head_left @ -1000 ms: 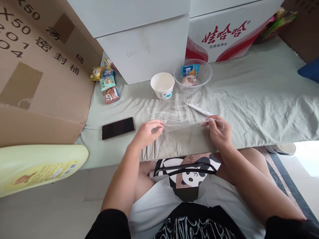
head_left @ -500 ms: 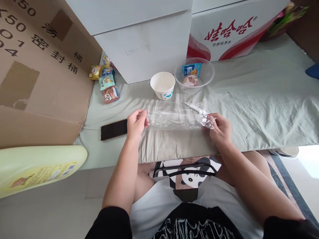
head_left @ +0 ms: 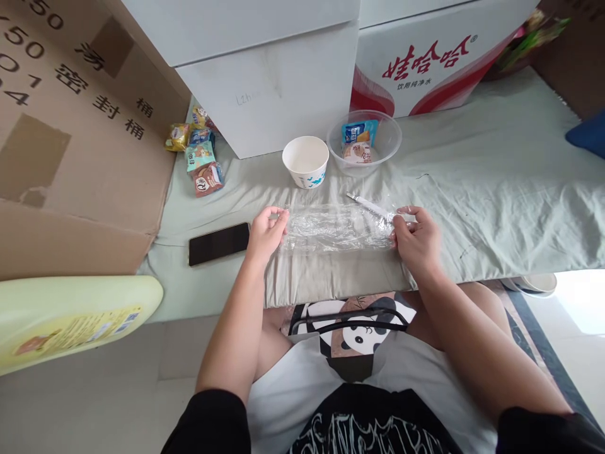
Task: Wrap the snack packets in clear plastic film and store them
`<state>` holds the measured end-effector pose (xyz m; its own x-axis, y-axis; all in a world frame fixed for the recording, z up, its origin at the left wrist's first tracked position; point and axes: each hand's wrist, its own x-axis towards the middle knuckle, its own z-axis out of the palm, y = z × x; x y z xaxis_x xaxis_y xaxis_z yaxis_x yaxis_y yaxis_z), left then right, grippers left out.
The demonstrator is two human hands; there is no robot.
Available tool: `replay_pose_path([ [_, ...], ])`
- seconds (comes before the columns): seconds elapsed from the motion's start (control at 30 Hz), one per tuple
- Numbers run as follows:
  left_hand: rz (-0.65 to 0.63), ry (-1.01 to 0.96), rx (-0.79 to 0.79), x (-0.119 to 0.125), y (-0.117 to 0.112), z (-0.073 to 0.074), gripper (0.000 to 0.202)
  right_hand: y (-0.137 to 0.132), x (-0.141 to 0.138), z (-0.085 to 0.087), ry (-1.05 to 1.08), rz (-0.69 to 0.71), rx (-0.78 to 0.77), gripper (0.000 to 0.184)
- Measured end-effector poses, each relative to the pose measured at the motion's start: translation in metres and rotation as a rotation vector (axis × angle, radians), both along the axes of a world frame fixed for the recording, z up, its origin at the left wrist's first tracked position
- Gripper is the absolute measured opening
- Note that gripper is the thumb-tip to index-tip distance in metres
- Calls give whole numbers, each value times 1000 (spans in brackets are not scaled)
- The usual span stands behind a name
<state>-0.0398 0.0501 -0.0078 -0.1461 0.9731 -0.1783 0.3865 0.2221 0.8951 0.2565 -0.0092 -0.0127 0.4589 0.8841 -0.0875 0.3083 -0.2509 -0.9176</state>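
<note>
A sheet of clear plastic wrap (head_left: 338,228) is stretched sideways over the pale green cloth (head_left: 496,189). My left hand (head_left: 266,233) pinches its left end and my right hand (head_left: 416,236) pinches its right end, both closed on the film. Just behind the wrap lies a small white utensil (head_left: 366,202). Farther back stand a white paper cup (head_left: 305,161) and a clear plastic bowl (head_left: 387,135) holding two snack packets.
A black phone (head_left: 218,243) lies left of my left hand. Several snack packets (head_left: 198,154) sit by a big cardboard box (head_left: 75,126). White boxes (head_left: 269,75) and a red-printed carton (head_left: 425,63) stand behind. A yellow container (head_left: 70,315) is at lower left.
My left hand moved left and took hold of the wrap's left end. Both hands have pulled the film taut and gathered it into a narrower band.
</note>
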Motion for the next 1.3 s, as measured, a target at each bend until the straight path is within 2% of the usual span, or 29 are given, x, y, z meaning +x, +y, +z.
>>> replay_pose_path([
  [0.1, -80, -81, -64, 4, -1, 6, 31, 3, 4, -4, 5, -5, -35, 24],
  [0.17, -88, -50, -50, 5, 0, 7, 40, 5, 9, -10, -31, -11, -23, 31],
  [0.23, -83, 52, 12, 4, 2, 5, 44, 6, 13, -16, -146, -56, 81, 40],
  [0.33, -34, 280, 173, 3, 3, 2, 47, 1, 16, -20, -424, -113, 376, 43],
  [0.4, 35, 431, 339, 8, -1, 3, 44, -6, 12, -20, -571, -17, 559, 34],
  [0.47, 14, 524, 506, 21, -11, 5, 29, -12, 2, -21, -661, 217, 646, 26],
  [0.53, -176, 570, 588, 39, -25, 6, 12, -16, -9, -23, -724, 481, 600, 26],
  [0.57, -307, 598, 580, 48, -32, 6, 12, -16, -15, -25, -753, 571, 542, 28],
  [0.6, -415, 643, 545, 57, -38, 5, 14, -15, -19, -27, -782, 623, 477, 31],
  [0.67, -519, 741, 434, 69, -46, 1, 18, -14, -24, -29, -827, 630, 357, 35],
  [0.77, -505, 817, 310, 71, -44, -5, 30, -18, -23, -28, -863, 602, 266, 37],
  [0.87, -472, 802, 309, 64, -33, -11, 43, -30, -17, -20, -849, 608, 229, 32],
  [0.93, -384, 779, 333, 59, -27, -14, 46, -39, -12, -14, -773, 592, 190, 28],
  [1.0, -233, 758, 348, 55, -22, -18, 46, -42, -8, -10, -674, 547, 162, 25],
  [1.07, -140, 734, 330, 52, -20, -22, 55, -39, -5, -8, -601, 493, 160, 24],
  [1.17, -173, 659, 300, 49, -19, -27, 64, -30, -5, -13, -557, 453, 182, 21],
  [1.3, -242, 416, 329, 50, -16, -30, 60, -20, -8, -25, -558, 511, 223, 21],
])
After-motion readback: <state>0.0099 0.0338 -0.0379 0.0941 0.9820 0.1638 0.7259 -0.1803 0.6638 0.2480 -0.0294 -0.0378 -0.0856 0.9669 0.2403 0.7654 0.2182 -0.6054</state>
